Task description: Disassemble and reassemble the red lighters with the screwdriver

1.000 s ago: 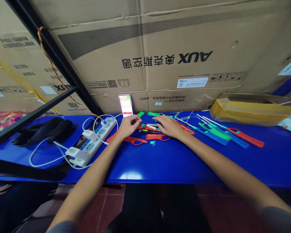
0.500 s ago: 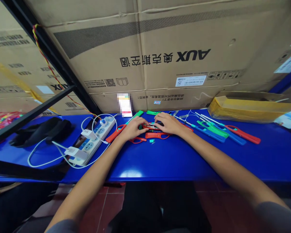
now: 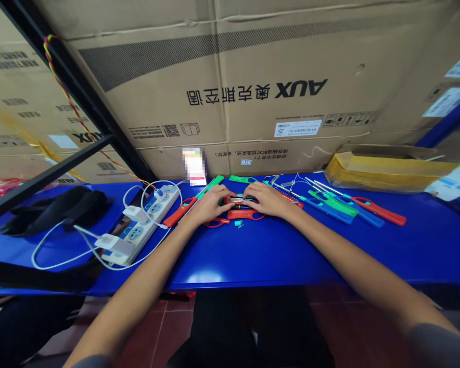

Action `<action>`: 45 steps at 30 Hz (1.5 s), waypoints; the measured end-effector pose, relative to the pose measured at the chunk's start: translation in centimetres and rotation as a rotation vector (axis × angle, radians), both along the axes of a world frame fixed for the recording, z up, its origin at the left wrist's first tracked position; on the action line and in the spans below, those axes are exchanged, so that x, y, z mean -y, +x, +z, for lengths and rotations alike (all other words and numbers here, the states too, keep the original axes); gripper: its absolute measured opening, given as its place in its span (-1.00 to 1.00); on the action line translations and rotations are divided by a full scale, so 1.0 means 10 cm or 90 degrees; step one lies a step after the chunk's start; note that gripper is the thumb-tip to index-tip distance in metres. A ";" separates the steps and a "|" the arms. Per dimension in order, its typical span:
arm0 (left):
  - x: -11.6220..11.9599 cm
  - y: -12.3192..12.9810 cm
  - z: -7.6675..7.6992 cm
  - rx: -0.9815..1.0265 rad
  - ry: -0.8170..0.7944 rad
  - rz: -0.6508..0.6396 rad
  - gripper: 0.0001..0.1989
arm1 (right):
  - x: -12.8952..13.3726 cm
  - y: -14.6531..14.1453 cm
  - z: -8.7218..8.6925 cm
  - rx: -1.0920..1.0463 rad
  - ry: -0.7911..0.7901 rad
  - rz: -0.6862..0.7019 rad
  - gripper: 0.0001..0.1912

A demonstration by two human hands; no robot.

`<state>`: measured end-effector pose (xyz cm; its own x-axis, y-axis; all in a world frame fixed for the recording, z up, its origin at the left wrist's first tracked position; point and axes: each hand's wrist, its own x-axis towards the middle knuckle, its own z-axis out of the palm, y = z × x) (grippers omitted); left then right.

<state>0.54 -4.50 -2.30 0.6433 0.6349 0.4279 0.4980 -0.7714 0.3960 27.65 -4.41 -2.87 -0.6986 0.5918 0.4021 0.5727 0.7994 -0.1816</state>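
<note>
- Risk, our read: small parts in the red lighter shell (image 3: 235,200) could spill onto the desk (image 3: 276,260) if our fingers tilt or press it unevenly.
- A careless wrist could also knock the loose teal piece (image 3: 238,223) or the red handle (image 3: 245,214), both just on the near side of our hands.
- Shell sits between our left hand (image 3: 213,204) and right hand (image 3: 267,198): red, seems open, pale bits inside too small to identify.
- Both hands curl narrow at its ends; we can't tell if either grips.

Workshop: blue bench (image 3: 276,260), cartons (image 3: 249,66)
</note>
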 end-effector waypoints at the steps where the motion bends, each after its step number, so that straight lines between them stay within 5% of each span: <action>1: 0.00 0.02 0.00 -0.007 0.007 0.000 -0.81 | 0.00 0.00 -0.01 -0.007 0.000 -0.001 -0.81; 26: 0.18 0.14 0.07 0.109 0.023 0.015 -0.80 | 0.08 -0.03 0.02 -0.194 -0.062 -0.047 -0.91; 36: 0.22 0.20 0.04 0.093 0.014 0.068 -0.94 | 0.07 -0.06 0.00 -0.151 -0.049 -0.021 -0.88; 45: 0.27 0.27 0.01 0.054 0.033 0.047 -0.79 | 0.14 -0.13 0.02 -0.134 0.005 -0.019 -0.87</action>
<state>3.20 -7.22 -2.17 0.5560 0.6547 0.5121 0.5202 -0.7546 0.4000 26.34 -5.86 -2.65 -0.5803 0.6073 0.5425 0.5467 0.7843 -0.2932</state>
